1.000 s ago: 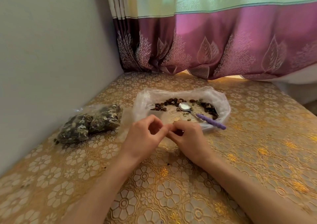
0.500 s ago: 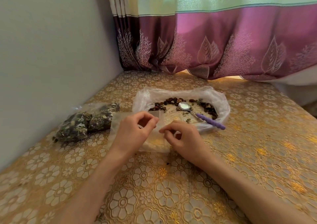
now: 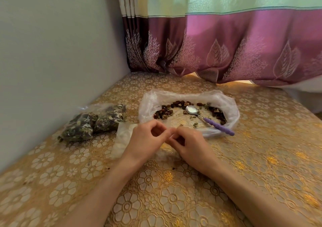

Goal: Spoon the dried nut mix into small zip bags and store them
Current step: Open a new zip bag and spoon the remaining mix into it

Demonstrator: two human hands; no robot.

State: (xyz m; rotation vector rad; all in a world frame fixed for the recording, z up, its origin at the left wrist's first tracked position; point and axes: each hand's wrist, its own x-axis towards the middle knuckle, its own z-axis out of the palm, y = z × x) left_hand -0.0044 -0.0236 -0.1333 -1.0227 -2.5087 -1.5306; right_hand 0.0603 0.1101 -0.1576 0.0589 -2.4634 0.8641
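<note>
Both hands meet near the middle of the table: the left hand [image 3: 146,139] and the right hand [image 3: 190,144] each pinch the top edge of an empty small zip bag [image 3: 122,139] lying flat under them. Just beyond, an open plastic bag [image 3: 231,108] holds the nut mix [image 3: 165,112] and a purple-handled spoon [image 3: 209,120]. Two filled bags [image 3: 92,122] lie far left by the wall.

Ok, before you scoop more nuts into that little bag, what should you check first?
1. Small empty bag held by both hands: ok, left hand and right hand pinch its top edge.
2. Bag mouth open: cannot tell, fingers hide it.
3. Spoon within reach: ok, lying in the big open bag.
4. Nut mix left: ok, some remains.
5. A hand free for the spoon: not ok.
6. Filled bags out of the way: ok, by the wall.
</note>
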